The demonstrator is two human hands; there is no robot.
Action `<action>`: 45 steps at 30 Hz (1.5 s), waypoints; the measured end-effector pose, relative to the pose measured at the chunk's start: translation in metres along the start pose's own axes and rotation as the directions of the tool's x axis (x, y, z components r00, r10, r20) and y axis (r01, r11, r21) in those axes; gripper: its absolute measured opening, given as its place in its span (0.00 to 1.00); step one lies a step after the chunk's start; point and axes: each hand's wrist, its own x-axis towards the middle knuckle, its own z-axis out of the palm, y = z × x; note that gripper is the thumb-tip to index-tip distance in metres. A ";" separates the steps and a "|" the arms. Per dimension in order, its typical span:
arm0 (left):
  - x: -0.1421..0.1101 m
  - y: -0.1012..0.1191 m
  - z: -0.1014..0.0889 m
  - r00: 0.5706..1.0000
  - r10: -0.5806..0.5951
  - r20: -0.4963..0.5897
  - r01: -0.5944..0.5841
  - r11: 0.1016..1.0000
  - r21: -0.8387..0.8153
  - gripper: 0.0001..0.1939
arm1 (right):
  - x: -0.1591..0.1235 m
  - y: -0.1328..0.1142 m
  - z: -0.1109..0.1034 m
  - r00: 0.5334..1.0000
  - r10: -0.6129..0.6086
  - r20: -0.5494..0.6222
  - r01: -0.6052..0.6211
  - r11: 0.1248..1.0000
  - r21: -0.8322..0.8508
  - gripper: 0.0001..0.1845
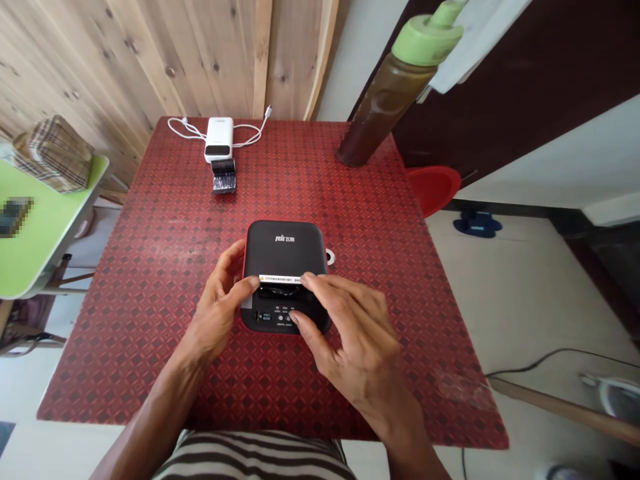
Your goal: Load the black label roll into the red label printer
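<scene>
A small black printer (285,253) with red side edges and white lettering lies in front of me on the red patterned table (165,320). A white warning sticker (280,279) crosses it above a dark slot. My left hand (220,300) grips its left side, thumb at the sticker's left end. My right hand (353,320) curls over the right side, fingertips at the sticker's right end and thumb on the lower panel with its small ports. A white ring-shaped thing (330,257) shows partly at the printer's right edge.
At the back stand a white power bank (219,137) with a white cable (250,138), a crumpled black strip (224,179), and a green-capped bottle (385,100). A green table (55,220) with a plaid bag (57,153) is left; a red stool (435,187) is right.
</scene>
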 end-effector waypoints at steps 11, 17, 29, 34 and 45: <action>-0.009 -0.007 -0.004 0.999 -0.007 -0.040 0.008 1.000 0.025 0.33 | -0.012 0.004 0.004 0.993 0.109 -0.036 -0.104 0.986 0.127 0.24; -0.027 -0.016 -0.021 1.000 0.011 -0.021 -0.010 0.998 0.065 0.28 | -0.061 0.003 0.026 0.857 0.515 -0.028 -0.485 0.824 0.292 0.33; -0.026 -0.011 -0.018 0.997 0.063 -0.045 -0.055 0.986 0.155 0.23 | -0.083 -0.004 0.045 0.773 0.632 0.053 -0.586 0.680 0.441 0.36; -0.026 -0.008 -0.020 0.998 0.034 -0.046 -0.024 0.980 0.197 0.26 | -0.084 -0.004 0.043 0.783 0.621 0.037 -0.586 0.717 0.377 0.37; -0.022 0.000 -0.003 0.991 -0.047 -0.126 0.057 0.996 0.073 0.26 | -0.091 -0.002 0.056 0.764 0.645 0.008 -0.588 0.692 0.419 0.39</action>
